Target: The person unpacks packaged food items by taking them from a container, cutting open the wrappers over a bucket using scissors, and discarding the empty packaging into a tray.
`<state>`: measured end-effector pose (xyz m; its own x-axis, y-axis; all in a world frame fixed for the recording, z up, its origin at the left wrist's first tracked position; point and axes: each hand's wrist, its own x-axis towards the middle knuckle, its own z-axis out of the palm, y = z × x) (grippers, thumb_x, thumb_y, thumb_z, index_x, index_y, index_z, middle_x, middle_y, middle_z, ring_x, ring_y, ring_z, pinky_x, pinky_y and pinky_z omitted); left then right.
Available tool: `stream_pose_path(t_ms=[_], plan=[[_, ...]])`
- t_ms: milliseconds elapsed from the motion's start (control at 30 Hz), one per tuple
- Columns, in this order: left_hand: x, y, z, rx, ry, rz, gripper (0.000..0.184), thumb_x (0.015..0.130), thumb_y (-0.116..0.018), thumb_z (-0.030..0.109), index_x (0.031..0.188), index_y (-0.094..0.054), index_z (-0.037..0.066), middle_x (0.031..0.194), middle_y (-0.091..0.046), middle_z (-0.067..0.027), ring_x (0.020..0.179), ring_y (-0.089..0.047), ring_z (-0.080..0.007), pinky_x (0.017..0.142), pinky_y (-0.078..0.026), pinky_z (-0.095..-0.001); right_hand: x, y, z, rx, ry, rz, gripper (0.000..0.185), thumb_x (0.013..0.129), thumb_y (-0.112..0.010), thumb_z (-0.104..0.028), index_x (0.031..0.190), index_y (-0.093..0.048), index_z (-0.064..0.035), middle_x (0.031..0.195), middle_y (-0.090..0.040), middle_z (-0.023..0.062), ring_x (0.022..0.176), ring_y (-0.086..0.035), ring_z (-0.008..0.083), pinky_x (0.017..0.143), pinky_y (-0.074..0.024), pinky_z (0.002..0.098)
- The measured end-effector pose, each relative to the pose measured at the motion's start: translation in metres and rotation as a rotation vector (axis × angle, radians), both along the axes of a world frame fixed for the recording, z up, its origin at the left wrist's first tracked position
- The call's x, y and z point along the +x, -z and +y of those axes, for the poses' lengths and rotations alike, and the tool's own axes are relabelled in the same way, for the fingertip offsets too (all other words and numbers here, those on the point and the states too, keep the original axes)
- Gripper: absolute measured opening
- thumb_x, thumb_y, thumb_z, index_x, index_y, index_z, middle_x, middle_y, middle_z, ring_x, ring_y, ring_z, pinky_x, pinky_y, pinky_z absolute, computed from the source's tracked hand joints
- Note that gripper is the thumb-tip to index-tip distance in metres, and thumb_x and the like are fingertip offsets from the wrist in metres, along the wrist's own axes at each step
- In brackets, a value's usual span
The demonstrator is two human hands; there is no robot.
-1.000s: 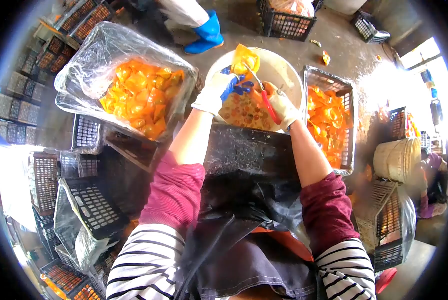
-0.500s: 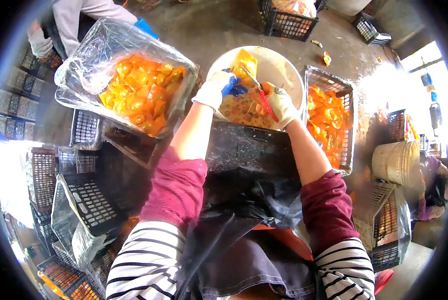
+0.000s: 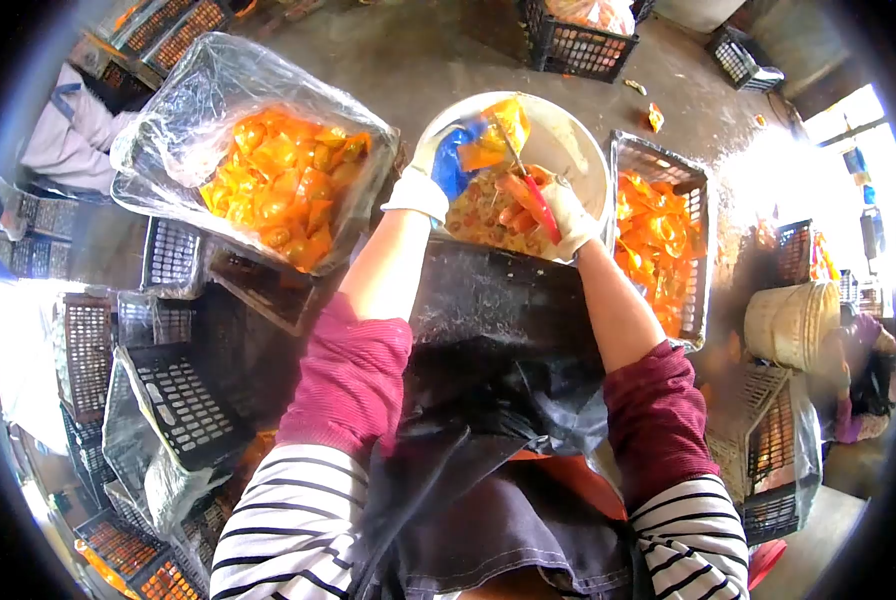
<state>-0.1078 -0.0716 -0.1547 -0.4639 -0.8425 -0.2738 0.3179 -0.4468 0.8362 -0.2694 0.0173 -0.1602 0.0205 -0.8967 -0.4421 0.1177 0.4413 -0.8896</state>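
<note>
My left hand [image 3: 444, 172], in a white glove with blue fingers, grips a floppy orange piece [image 3: 511, 122] that looks like fruit peel. It holds the piece above a round white tub [image 3: 590, 160]. My right hand [image 3: 572, 218], in a pale glove, is closed around red-handled scissors [image 3: 538, 207]. The scissor blades point up at the orange piece and overlap it. Whether they are open or shut is unclear. Small pale and orange bits [image 3: 476, 212] lie in the tub below my hands.
A plastic-lined crate [image 3: 373, 120] of orange pieces stands left of the tub. Another crate [image 3: 705, 235] of them is close on the right. Stacked black crates [image 3: 183, 405] are at lower left. A person's pale clothing [image 3: 68, 140] shows at upper left.
My left hand has turned, showing more blue, and the orange piece has shifted slightly right. The scissors have tilted a little. At upper left, the other person has moved farther left.
</note>
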Motion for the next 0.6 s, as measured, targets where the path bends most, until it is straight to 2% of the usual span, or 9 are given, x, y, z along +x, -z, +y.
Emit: stream_pose_path(t_ms=[100, 133, 233, 300, 367, 467, 533, 600], plan=[[-0.011, 0.019, -0.013, -0.044, 0.000, 0.253, 0.043, 0.095, -0.052, 0.034, 0.129, -0.053, 0.007, 0.119, -0.060, -0.0077, 0.112, -0.054, -0.0213, 0.090, -0.048, -0.0310, 0.005, 0.000, 0.000, -0.027, 0.028, -0.090, 0.035, 0.088, -0.062, -0.032, 0.110, -0.060, -0.0053, 0.072, -0.066, 0.0133, 0.053, -0.061, 0.0158, 0.049, -0.0468, 0.0228], [-0.009, 0.024, -0.014, -0.115, -0.020, -0.169, 0.044, 0.098, -0.047, 0.033, 0.132, -0.049, 0.005, 0.122, -0.058, -0.0090, 0.117, -0.050, -0.0215, 0.095, -0.045, -0.0292, 0.007, 0.000, 0.001, -0.029, 0.032, -0.095, 0.035, 0.088, -0.062, -0.033, 0.110, -0.060, -0.0052, 0.073, -0.066, 0.0135, 0.053, -0.062, 0.0161, 0.049, -0.0469, 0.0224], [0.001, 0.030, -0.019, -0.383, -0.020, -0.514, 0.043, 0.098, -0.044, 0.031, 0.132, -0.048, 0.003, 0.125, -0.057, -0.0124, 0.114, -0.053, -0.0226, 0.098, -0.042, -0.0285, 0.006, 0.007, -0.003, 0.005, -0.064, -0.087, 0.038, 0.088, -0.062, -0.034, 0.113, -0.059, -0.0047, 0.073, -0.066, 0.0144, 0.052, -0.061, 0.0164, 0.048, -0.0456, 0.0220], [0.006, 0.025, -0.014, -0.724, -0.068, -0.659, 0.046, 0.094, -0.053, 0.036, 0.119, -0.057, -0.002, 0.117, -0.062, -0.0171, 0.103, -0.059, -0.0253, 0.089, -0.047, -0.0312, 0.006, -0.001, 0.000, 0.011, -0.079, -0.097, 0.038, 0.088, -0.062, -0.035, 0.111, -0.059, -0.0043, 0.073, -0.066, 0.0141, 0.052, -0.061, 0.0156, 0.047, -0.0441, 0.0220], [0.007, 0.012, -0.011, -0.574, 0.033, -0.719, 0.041, 0.096, -0.049, 0.033, 0.123, -0.056, 0.003, 0.120, -0.060, -0.0173, 0.105, -0.059, -0.0260, 0.093, -0.046, -0.0321, 0.007, -0.007, 0.001, 0.018, -0.083, -0.072, 0.036, 0.088, -0.062, -0.035, 0.108, -0.059, -0.0042, 0.072, -0.066, 0.0136, 0.051, -0.061, 0.0146, 0.046, -0.0427, 0.0221], [0.004, 0.027, -0.011, -0.613, -0.077, -0.627, 0.039, 0.095, -0.051, 0.032, 0.121, -0.057, 0.003, 0.116, -0.063, -0.0157, 0.104, -0.060, -0.0272, 0.090, -0.048, -0.0330, 0.006, -0.007, -0.001, 0.023, -0.069, -0.008, 0.033, 0.089, -0.062, -0.033, 0.104, -0.058, -0.0043, 0.072, -0.066, 0.0124, 0.051, -0.060, 0.0129, 0.044, -0.0413, 0.0226], [0.004, 0.034, -0.019, -0.601, -0.045, -0.665, 0.040, 0.095, -0.052, 0.032, 0.122, -0.056, 0.004, 0.118, -0.062, -0.0151, 0.104, -0.060, -0.0258, 0.090, -0.048, -0.0318, 0.003, -0.001, -0.002, 0.020, -0.068, -0.006, 0.032, 0.089, -0.062, -0.033, 0.102, -0.058, -0.0046, 0.071, -0.066, 0.0116, 0.052, -0.060, 0.0119, 0.044, -0.0411, 0.0230], [0.004, 0.040, -0.021, -0.619, -0.054, -0.636, 0.041, 0.094, -0.053, 0.033, 0.124, -0.055, 0.005, 0.119, -0.061, -0.0135, 0.103, -0.060, -0.0236, 0.089, -0.048, -0.0307, 0.003, -0.006, -0.002, -0.035, -0.085, 0.140, 0.033, 0.089, -0.062, -0.033, 0.105, -0.058, -0.0047, 0.071, -0.066, 0.0115, 0.052, -0.060, 0.0129, 0.045, -0.0418, 0.0233]])
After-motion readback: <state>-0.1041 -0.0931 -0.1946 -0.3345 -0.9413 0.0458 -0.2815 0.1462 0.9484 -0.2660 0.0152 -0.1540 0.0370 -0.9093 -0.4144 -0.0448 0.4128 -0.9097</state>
